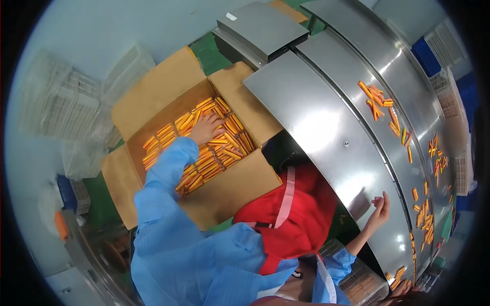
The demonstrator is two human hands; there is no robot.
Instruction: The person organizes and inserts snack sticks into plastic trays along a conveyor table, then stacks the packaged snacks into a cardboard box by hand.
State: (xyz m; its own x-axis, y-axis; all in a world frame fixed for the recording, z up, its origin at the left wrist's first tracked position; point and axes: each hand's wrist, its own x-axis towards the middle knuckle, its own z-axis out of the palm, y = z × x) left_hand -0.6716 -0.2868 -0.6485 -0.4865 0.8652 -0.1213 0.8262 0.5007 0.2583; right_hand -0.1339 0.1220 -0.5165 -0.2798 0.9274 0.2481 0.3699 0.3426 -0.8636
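Observation:
My left hand (206, 128) lies on top of the orange-and-yellow wrapped sticks (208, 162) packed in rows inside an open cardboard box (168, 109). Its fingers are spread over the sticks, touching them, and I see nothing gripped. My right hand (378, 210) is over the near edge of the steel table (326, 122), with one finger stretched out and the others loosely bent. Nothing shows in it. A few sticks in the box lie askew across the rows.
Loose wrapped sticks (377, 99) lie scattered along the steel conveyor channel, with more sticks (426, 219) farther right. Another person's hand (402, 287) is beside sticks at lower right. White plastic crates (71, 102) stand at left. A steel cover (263, 28) stands behind the box.

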